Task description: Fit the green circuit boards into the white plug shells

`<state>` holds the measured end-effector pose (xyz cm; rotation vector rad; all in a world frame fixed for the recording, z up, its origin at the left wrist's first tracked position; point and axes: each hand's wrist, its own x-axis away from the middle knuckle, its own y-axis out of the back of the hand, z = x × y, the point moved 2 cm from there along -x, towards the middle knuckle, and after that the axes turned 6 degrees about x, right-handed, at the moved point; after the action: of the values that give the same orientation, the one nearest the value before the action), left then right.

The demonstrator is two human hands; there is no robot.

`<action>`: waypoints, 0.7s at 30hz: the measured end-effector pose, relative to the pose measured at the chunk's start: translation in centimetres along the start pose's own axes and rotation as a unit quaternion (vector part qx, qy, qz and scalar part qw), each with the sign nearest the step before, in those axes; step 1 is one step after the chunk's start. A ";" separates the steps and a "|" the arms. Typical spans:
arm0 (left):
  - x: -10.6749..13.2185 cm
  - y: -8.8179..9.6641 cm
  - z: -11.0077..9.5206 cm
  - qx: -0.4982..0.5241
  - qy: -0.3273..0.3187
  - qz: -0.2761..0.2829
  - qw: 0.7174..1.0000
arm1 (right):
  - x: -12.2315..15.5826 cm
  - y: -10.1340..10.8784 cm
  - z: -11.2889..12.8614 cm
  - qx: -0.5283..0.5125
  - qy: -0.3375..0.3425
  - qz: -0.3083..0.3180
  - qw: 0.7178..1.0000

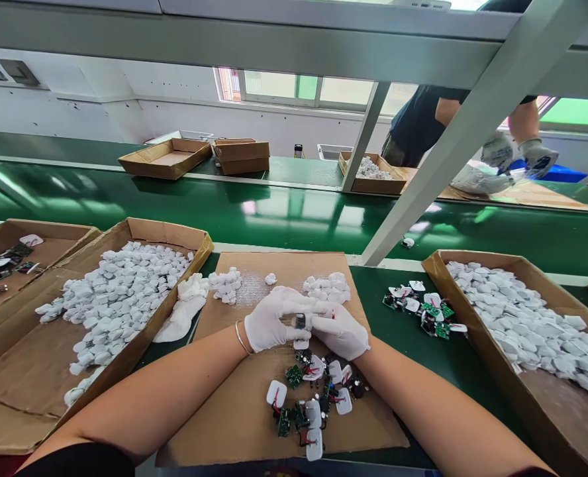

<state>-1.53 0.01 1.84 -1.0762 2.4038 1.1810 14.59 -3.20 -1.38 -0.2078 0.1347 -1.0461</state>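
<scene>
Both my white-gloved hands meet above a cardboard sheet (224, 424) lying on the green conveyor belt. My left hand (271, 319) and my right hand (341, 329) pinch a small electronic part (300, 322) between them, with a dark cylindrical component showing and much of it hidden by my fingers. Just below my hands lies a heap of small green circuit boards wired to white plug pieces (308, 397). Two small piles of white plastic shells (225, 285) (326, 287) sit beyond my hands on the sheet.
A cardboard tray of white shells (115, 298) stands to my left, beside a box of wired parts (10, 265). Another shell-filled tray (517, 324) and loose boards (423, 311) lie right. A gloved co-worker (517, 159) works across the belt, beyond a metal frame (473, 112).
</scene>
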 end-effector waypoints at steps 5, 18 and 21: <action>-0.5 -0.3 -0.1 -0.007 -0.028 0.016 0.999 | 0.0 0.5 -0.2 0.049 -0.025 -0.015 0.998; -0.4 -0.8 0.6 0.004 -0.052 -0.019 0.998 | 0.4 0.2 0.6 0.069 -0.068 -0.030 0.995; -0.6 -0.6 0.5 0.005 -0.052 -0.023 0.998 | 0.2 0.8 0.2 0.049 -0.055 -0.022 0.997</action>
<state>-0.76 0.52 1.49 -1.0348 2.2933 1.1780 15.42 -2.98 -1.42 -0.1787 -0.0203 -1.0809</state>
